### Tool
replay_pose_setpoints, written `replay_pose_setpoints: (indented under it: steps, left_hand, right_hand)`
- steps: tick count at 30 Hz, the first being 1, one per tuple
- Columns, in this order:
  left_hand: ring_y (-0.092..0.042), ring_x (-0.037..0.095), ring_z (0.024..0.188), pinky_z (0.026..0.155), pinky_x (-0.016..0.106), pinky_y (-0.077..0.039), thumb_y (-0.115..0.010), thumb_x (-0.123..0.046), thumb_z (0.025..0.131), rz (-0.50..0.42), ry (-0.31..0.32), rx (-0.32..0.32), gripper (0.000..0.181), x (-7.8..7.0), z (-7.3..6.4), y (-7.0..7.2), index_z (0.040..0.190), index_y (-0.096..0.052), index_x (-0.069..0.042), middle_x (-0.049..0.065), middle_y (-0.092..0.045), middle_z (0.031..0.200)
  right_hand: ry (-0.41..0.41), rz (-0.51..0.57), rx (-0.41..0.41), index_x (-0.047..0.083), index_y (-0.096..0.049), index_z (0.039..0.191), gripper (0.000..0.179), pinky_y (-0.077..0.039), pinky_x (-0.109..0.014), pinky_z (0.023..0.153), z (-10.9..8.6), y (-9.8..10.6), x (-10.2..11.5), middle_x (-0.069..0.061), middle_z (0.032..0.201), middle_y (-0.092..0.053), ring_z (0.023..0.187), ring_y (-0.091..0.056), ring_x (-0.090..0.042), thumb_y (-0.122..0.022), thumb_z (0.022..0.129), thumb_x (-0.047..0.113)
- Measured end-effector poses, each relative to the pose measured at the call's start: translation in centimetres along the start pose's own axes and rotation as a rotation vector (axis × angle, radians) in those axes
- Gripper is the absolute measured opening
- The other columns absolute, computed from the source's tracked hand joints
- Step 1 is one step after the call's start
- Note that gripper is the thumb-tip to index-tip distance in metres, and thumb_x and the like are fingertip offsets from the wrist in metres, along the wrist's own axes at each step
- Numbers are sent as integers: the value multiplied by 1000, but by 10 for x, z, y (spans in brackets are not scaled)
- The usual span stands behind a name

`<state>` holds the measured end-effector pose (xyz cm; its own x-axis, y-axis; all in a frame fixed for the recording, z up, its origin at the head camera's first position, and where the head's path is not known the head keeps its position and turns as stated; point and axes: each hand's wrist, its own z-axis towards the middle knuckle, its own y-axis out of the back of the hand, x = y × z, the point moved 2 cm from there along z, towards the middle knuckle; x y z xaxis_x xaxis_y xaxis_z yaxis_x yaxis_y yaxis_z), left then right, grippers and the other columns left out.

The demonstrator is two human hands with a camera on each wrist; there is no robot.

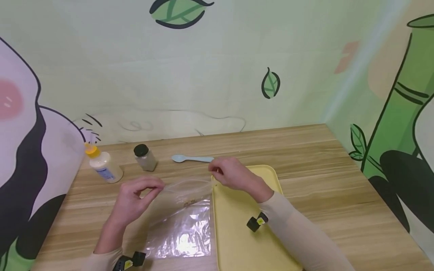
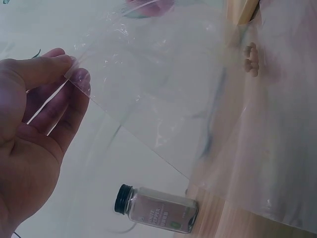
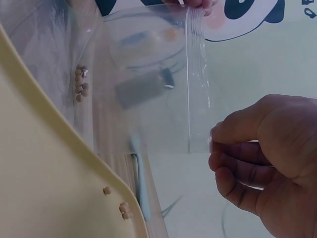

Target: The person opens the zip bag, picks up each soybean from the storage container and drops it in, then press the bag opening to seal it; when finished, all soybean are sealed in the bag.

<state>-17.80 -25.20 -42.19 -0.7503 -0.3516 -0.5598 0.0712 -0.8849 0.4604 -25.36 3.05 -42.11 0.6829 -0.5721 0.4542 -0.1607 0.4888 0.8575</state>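
A clear zip-top plastic bag (image 1: 179, 233) hangs between both hands, its lower part spread over the table. My left hand (image 1: 133, 201) pinches one top corner between thumb and fingertips. At the opposite top corner, my right hand (image 1: 234, 175) pinches the edge beside the zip strip, as the right wrist view shows. Inside the bag lies a small cluster of round tan beads or beans (image 3: 80, 84), also visible through the film in the left wrist view (image 2: 251, 59). A few alike pieces (image 3: 125, 210) lie in the yellow tray (image 1: 244, 237) under my right arm.
Behind the bag lies a light blue spoon (image 1: 191, 159). A black-capped glass jar (image 1: 147, 162), labelled white pepper, stands to its left. Farther left is a white bottle (image 1: 105, 167) with a yellow nozzle. A painted wall (image 1: 220, 94) borders the wooden table (image 1: 332, 210).
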Motion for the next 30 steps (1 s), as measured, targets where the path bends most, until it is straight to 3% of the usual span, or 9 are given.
replay_pose_setpoints:
  steps: [8,23,30]
  left_hand:
    - [-67,3,87,79,13,-57,-73,24,67,9,20,14,34,1,0,0,87,-73,-3,12,-73,87]
    - [-67,3,88,80,12,-56,-72,25,68,2,26,13,34,1,-1,0,88,-73,-3,12,-73,87]
    - [-67,3,87,79,13,-57,-73,24,68,7,38,20,34,2,-1,0,87,-73,-4,12,-73,87]
  right_hand:
    - [49,-21,2,9,-71,94,10,-51,-15,63,2,1,15,2,83,-68,73,-59,-7,-62,91,8]
    - [212,-44,-17,8,-70,94,10,-52,-13,67,2,-5,37,1,87,-69,75,-61,-9,-61,91,7]
    - [221,-33,13,11,-71,96,11,-49,-9,66,3,-8,42,2,92,-69,77,-58,-6,-61,91,8]
